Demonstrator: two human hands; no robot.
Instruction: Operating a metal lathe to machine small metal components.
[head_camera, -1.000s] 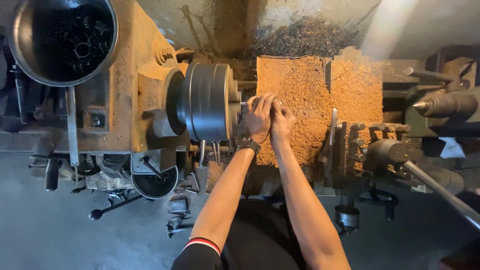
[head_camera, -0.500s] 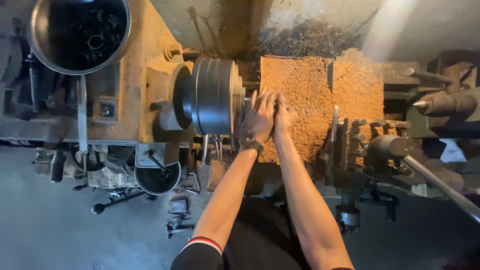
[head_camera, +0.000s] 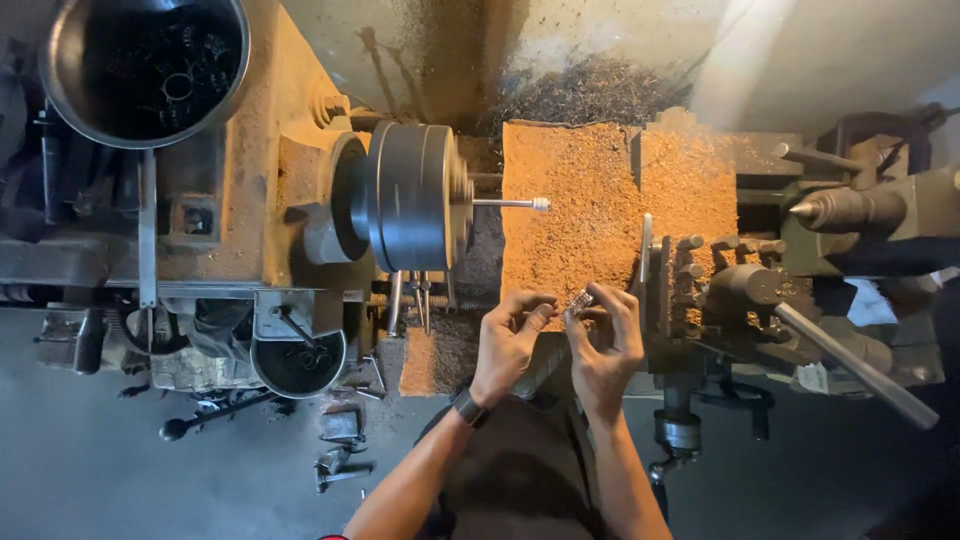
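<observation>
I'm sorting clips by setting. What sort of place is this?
Most likely a metal workshop. A lathe with a round chuck holds a thin rod, brown shavings cover the bed, and both hands hold a small metal part.

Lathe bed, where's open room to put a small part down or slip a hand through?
Bare spots: the shavings-covered carriage top between chuck and tool post, under the thin rod. Crowded: around both hands, left hand and right hand, and the tailstock side.
</observation>
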